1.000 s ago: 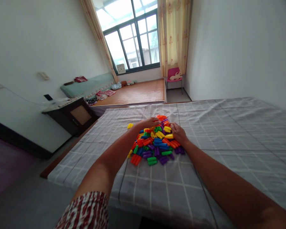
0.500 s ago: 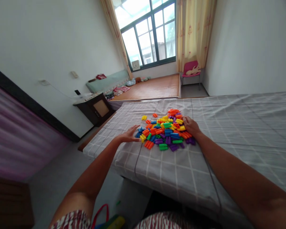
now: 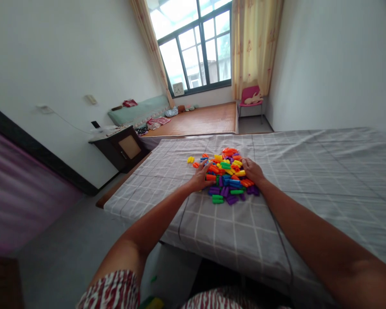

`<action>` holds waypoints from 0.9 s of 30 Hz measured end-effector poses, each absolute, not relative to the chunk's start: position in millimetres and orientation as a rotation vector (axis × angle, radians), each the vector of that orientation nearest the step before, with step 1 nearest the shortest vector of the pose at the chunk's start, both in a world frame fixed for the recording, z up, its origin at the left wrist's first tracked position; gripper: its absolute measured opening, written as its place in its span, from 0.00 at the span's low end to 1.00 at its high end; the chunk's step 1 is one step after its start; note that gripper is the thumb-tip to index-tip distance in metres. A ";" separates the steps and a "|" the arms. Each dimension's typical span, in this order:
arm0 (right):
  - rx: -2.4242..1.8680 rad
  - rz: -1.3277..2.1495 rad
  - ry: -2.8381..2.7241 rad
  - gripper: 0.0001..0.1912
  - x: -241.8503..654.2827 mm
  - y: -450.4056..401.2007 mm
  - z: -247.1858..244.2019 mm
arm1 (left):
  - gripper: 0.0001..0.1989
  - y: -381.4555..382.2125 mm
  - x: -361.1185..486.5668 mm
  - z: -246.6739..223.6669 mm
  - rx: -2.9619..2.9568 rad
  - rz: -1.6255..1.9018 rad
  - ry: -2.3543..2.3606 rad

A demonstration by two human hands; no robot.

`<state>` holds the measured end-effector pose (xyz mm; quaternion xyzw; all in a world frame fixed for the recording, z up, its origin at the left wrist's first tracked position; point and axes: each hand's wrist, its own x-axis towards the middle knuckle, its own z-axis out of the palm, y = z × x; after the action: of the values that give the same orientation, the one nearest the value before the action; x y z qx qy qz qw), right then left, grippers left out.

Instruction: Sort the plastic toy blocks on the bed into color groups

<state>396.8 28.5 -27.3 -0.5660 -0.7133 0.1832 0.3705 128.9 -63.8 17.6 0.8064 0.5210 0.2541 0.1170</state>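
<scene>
A heap of plastic toy building pieces (image 3: 227, 181) in orange, yellow, green, blue and purple lies on a grey checked cloth (image 3: 218, 227). Against the heap's left side rests my left hand (image 3: 200, 177), its fingers stretched out and thumb apart, partly covering the pieces there. On the opposite side, my right hand (image 3: 253, 171) cups the heap's edge with slightly bent fingers; its thumb is hard to see. Neither hand has a piece visibly gripped. A yellow piece (image 3: 191, 159) sits apart at the far left of the heap.
The cloth covers a wide bed-like surface whose near edge drops to the floor. Beyond it stand a brown-topped bed (image 3: 206, 120), a dark cabinet (image 3: 124, 148) on the left and a pink chair (image 3: 251, 93). A green piece (image 3: 153, 279) lies on the floor.
My left hand has moved right into the heap, pushing the left-hand pieces inward and now covering some. My right hand stays at the right edge. The view has shifted slightly.
</scene>
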 end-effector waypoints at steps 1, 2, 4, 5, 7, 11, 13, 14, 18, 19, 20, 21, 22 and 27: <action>-1.456 0.471 -1.818 0.20 396.5 28.9 -27.4 | 0.40 -57.7 136.4 18.9 2.356 0.786 1.529; -1.457 0.471 -1.806 0.20 396.3 29.2 -27.7 | 0.37 -51.9 144.3 20.4 2.347 0.831 1.531; -1.449 0.486 -1.783 0.20 395.7 29.7 -28.2 | 0.30 -40.6 161.9 23.8 2.320 0.909 1.519; -1.439 0.501 -1.770 0.20 395.3 29.8 -28.4 | 0.28 -34.9 171.4 25.5 2.308 0.937 1.508; -1.411 0.546 -1.727 0.19 394.0 29.6 -28.0 | 0.25 -22.6 191.0 29.1 2.300 0.988 1.488; -1.276 0.766 -1.551 0.18 388.5 26.7 -21.3 | 0.24 0.4 221.9 41.1 2.337 1.014 1.462; -1.108 0.989 -1.415 0.18 385.6 24.5 -15.0 | 0.23 5.0 227.9 49.9 2.362 0.980 1.493; -1.003 1.103 -1.338 0.18 384.8 23.6 -11.7 | 0.23 3.9 228.6 54.2 2.379 0.958 1.528; -0.722 1.396 -1.116 0.12 387.3 22.9 -3.6 | 0.20 -27.3 226.9 62.4 2.541 0.891 1.673; -0.722 1.423 -1.088 0.11 388.6 23.3 -3.4 | 0.20 -40.5 228.3 61.1 2.621 0.875 1.652; -0.743 1.437 -1.061 0.11 389.6 23.5 -3.7 | 0.19 -54.4 231.2 58.4 2.713 0.840 1.589; -0.780 1.442 -1.028 0.11 390.2 23.6 -4.2 | 0.18 -68.1 235.4 54.6 2.811 0.768 1.489; -0.818 1.449 -0.991 0.12 390.4 23.2 -4.6 | 0.17 -80.5 240.5 50.0 2.904 0.686 1.363; -0.869 1.586 -0.908 0.17 387.1 16.6 -2.8 | 0.17 -107.5 260.5 30.3 3.185 0.370 0.887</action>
<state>387.1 16.6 -2.8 -0.3641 -0.3806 0.6644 0.5303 260.5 -107.5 30.3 0.9533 0.2655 0.1106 -0.0926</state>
